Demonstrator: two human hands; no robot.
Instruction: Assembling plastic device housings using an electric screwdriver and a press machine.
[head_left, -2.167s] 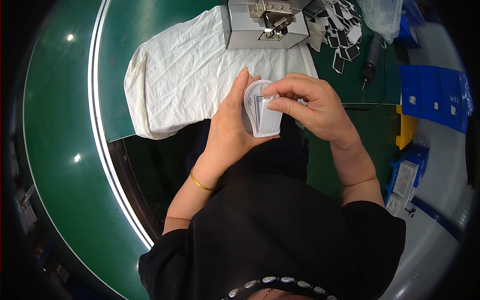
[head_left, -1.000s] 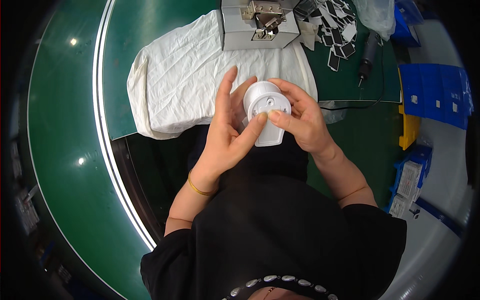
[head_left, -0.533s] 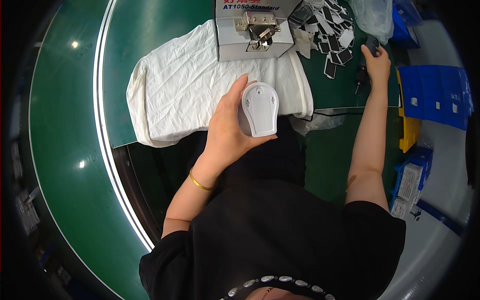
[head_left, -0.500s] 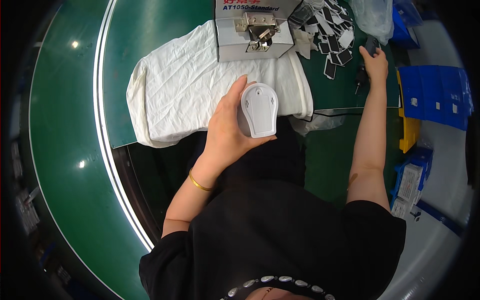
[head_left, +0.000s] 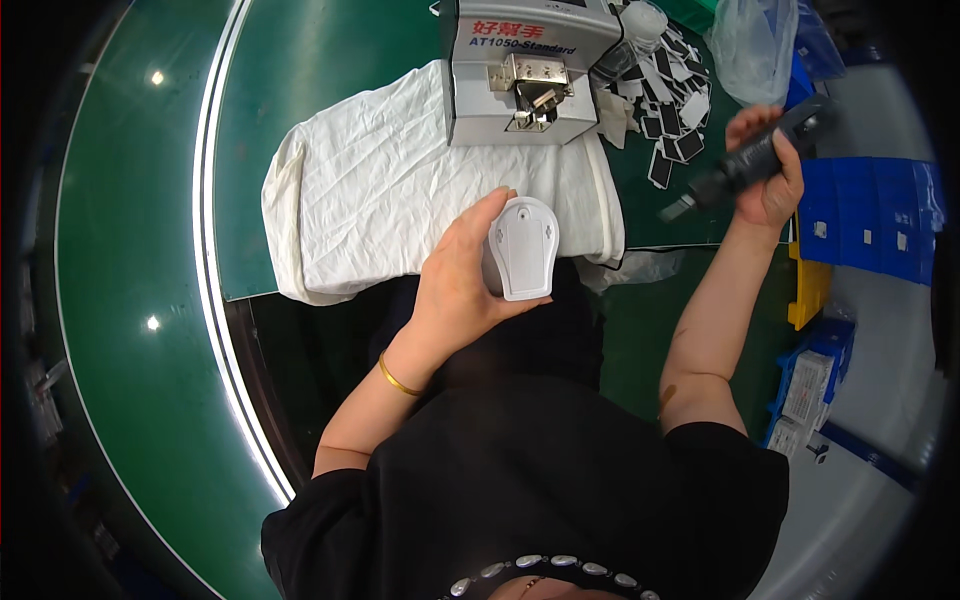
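My left hand (head_left: 457,268) is closed around a white plastic housing (head_left: 526,252), thumb at the far end and fingers along its side and near edge. The housing is rounded at the far end and narrower at the near one, with its recessed inner face up and a small hole near the rounded end. Out to the right, my right hand (head_left: 775,190) grips a black electric screwdriver (head_left: 745,168) in the air, its tip pointing left and toward me. A white cloth (head_left: 370,190) lies on the table just beyond the housing.
A grey machine (head_left: 520,100) with a metal fitting stands on the cloth's far edge. Several black-and-white flat pieces (head_left: 663,160) lie heaped to its right, near a clear plastic bag (head_left: 750,50). Blue bins (head_left: 870,215) line the right side. A bright light strip (head_left: 205,200) runs along the left.
My right hand has lifted the screwdriver off the table and swung it nearer, tip turned left. My left hand still holds the housing, a little lower in view.
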